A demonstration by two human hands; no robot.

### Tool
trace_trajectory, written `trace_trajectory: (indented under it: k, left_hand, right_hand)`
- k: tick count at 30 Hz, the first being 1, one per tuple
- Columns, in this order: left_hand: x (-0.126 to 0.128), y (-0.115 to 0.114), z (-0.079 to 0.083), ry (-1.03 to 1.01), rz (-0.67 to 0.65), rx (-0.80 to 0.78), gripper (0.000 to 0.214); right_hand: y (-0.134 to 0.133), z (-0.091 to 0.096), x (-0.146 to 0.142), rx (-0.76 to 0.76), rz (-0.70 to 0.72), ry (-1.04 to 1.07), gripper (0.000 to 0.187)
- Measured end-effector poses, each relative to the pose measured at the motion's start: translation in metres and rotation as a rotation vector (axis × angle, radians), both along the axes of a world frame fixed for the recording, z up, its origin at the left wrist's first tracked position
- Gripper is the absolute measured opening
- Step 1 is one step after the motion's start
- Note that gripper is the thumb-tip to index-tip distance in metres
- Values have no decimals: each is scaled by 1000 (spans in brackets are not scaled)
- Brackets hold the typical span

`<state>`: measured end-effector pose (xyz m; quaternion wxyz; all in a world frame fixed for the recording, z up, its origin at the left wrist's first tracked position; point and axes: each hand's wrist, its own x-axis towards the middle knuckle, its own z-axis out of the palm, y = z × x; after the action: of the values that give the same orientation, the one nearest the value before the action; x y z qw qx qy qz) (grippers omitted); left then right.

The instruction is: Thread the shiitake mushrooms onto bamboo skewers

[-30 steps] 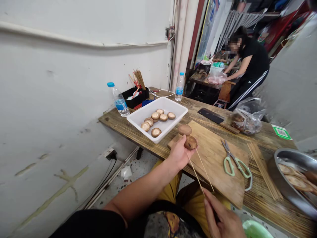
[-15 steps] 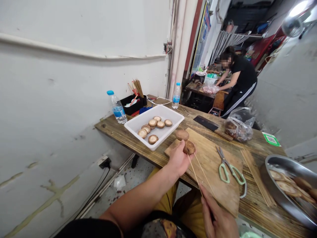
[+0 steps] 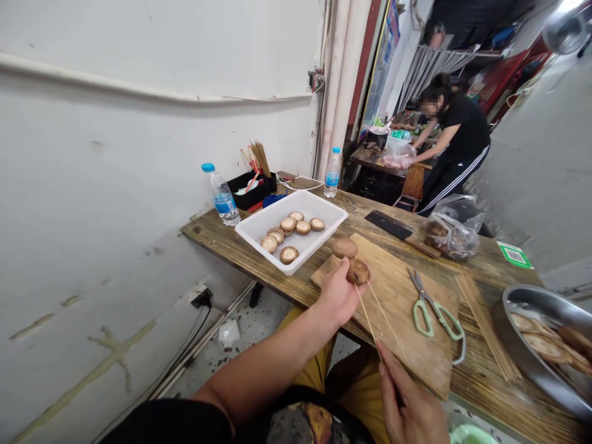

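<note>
My left hand [image 3: 338, 295] is closed around a brown mushroom [image 3: 357, 271], above the cutting board [image 3: 398, 320]. A second mushroom cap [image 3: 345, 248] shows just beyond it; whether it is on the sticks I cannot tell. Two thin wooden skewers [image 3: 369, 314] run from the held mushroom towards me, spread apart. My right hand [image 3: 409, 394] pinches the near end of one skewer; the other passes close beside the fingers. On the board, right of my hands, lie scissors [image 3: 432, 311] with pale green handles.
A white tray [image 3: 319, 243] holds several mushrooms, stem side up. Loose skewers [image 3: 488, 327] and a steel bowl [image 3: 518, 345] of mushrooms are at the right. Behind the board are a knife [image 3: 388, 226] and a plastic bag [image 3: 456, 231]. A person [image 3: 462, 132] bends over another table.
The view has shifted slightly, so the scene sits a little further right. Both hands keep nearly the same hold on the mushroom and skewer.
</note>
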<state>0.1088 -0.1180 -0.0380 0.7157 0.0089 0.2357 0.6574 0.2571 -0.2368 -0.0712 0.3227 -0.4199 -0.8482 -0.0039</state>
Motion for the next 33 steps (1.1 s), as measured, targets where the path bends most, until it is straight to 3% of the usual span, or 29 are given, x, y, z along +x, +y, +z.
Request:
trace_trajectory:
  k: [9, 33]
  left_hand:
    - [-2, 5, 9, -5, 5, -18, 15]
    - [9, -6, 9, 50, -11, 73, 10]
  right_hand:
    - [4, 4, 2, -8, -3, -32, 48]
    - [8, 3, 0, 15, -10, -38, 51]
